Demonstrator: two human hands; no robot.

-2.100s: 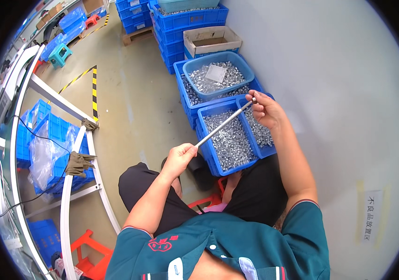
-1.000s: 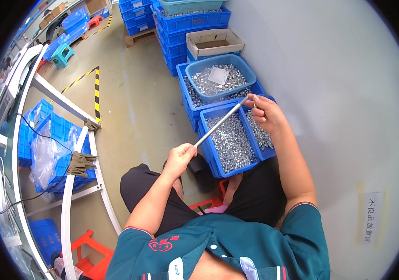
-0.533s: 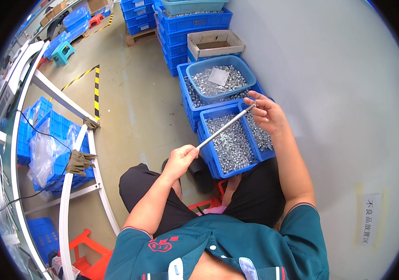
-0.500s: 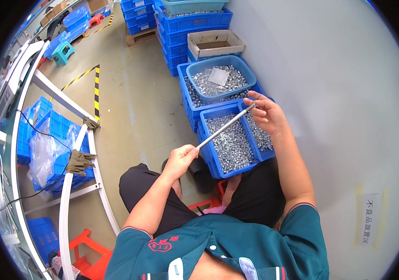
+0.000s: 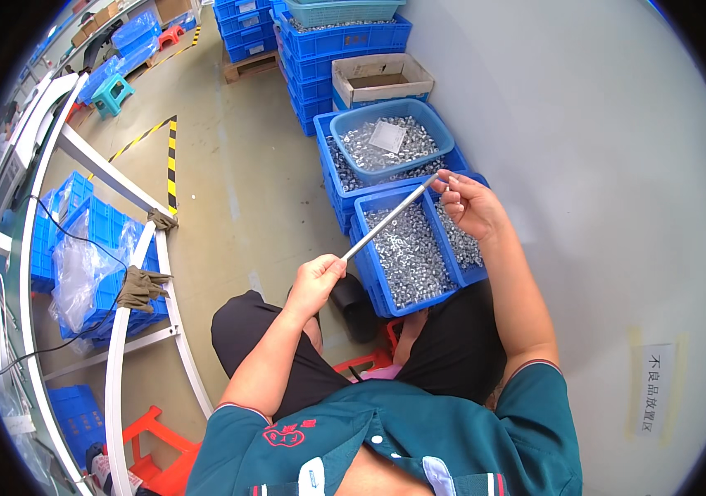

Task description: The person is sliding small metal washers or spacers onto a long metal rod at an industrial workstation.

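My left hand (image 5: pixel 317 283) is closed round the lower end of a slim silver metal rod (image 5: pixel 390 217), which slants up and to the right above a blue divided crate (image 5: pixel 382 295). Small shiny metal parts (image 5: pixel 409 256) fill the crate's compartments. At the rod's far tip is my right hand (image 5: pixel 473 207), its fingers curled and pinched together. Something small and pale seems to be between those fingertips, too small to make out. Whether the fingertips touch the rod's tip, I cannot tell.
Beyond the crate, a light blue basin (image 5: pixel 444 136) of metal parts rests on another crate, with a cardboard box (image 5: pixel 423 76) behind it. Stacked blue crates (image 5: pixel 307 83) stand farther back. A white wall (image 5: pixel 601 207) borders the right; a white frame (image 5: pixel 117 372) stands left.
The rod has shifted slightly left, with its far tip a little lower. My right hand's fingers, spread round the tip before, are now curled in beside it.
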